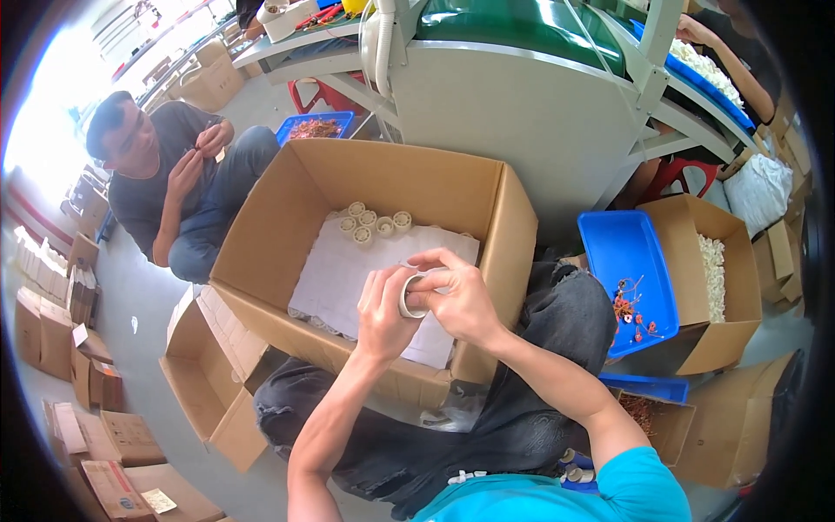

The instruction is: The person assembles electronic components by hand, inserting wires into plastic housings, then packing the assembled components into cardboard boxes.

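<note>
- Far left: stacks of flattened and folded cardboard cartons [52,322] lay on the grey floor.
- Upper left: a seated co-worker [165,187] in a dark shirt held both hands close together at chest height; what was pinched between them was too small to tell.
- Centre left: a large open cardboard box [261,235] stood before the person's knees, its floor covered by a white sheet [335,278]. A small cluster of white ring-shaped parts [372,223] sat on the sheet near the far wall.
- Centre: the left hand [383,313] was clamped around a white ring-shaped part [411,296], held above the near side of the box.
- Just right of it: the right hand [457,296] was closed on the same part, fingers curled over its top, touching the left hand.
- Right: a blue plastic tray [626,252] held a few small red-orange pieces [628,317] at its near end.
- Far right: a second open carton [739,287] held a pile of white parts [715,270].
</note>
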Available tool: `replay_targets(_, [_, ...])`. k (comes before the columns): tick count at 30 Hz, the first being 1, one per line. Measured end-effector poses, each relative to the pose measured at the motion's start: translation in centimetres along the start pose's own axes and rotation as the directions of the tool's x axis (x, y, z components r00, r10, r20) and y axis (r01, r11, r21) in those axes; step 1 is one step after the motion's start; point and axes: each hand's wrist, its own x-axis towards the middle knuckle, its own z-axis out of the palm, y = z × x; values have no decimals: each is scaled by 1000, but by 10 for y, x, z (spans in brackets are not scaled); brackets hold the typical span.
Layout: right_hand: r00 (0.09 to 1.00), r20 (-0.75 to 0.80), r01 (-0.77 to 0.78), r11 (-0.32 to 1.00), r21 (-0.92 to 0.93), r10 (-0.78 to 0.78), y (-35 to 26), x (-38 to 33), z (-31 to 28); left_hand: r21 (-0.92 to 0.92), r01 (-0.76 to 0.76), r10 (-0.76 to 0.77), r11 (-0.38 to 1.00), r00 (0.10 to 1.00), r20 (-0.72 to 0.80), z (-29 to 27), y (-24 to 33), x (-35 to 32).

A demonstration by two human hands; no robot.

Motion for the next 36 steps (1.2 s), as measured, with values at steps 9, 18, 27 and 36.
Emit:
replay_targets(9, [1000, 21, 1, 1000, -16, -1, 0, 1, 1, -106, 36, -28, 994, 997, 77, -3, -2, 4])
replay_targets(18, [985, -171, 22, 999, 25, -17, -17, 16, -44, 11, 39, -40, 999, 987, 159, -4, -13, 55])
replay_targets(27, [950, -313, 24, 999, 41, -10, -1, 12, -47, 142, -182, 179, 973, 983, 36, 74, -42, 286])
replay_targets(36, [972, -234, -3, 999, -33, -5, 4, 2, -27, 226, -254, 317, 940, 895, -313, 204, -103, 431])
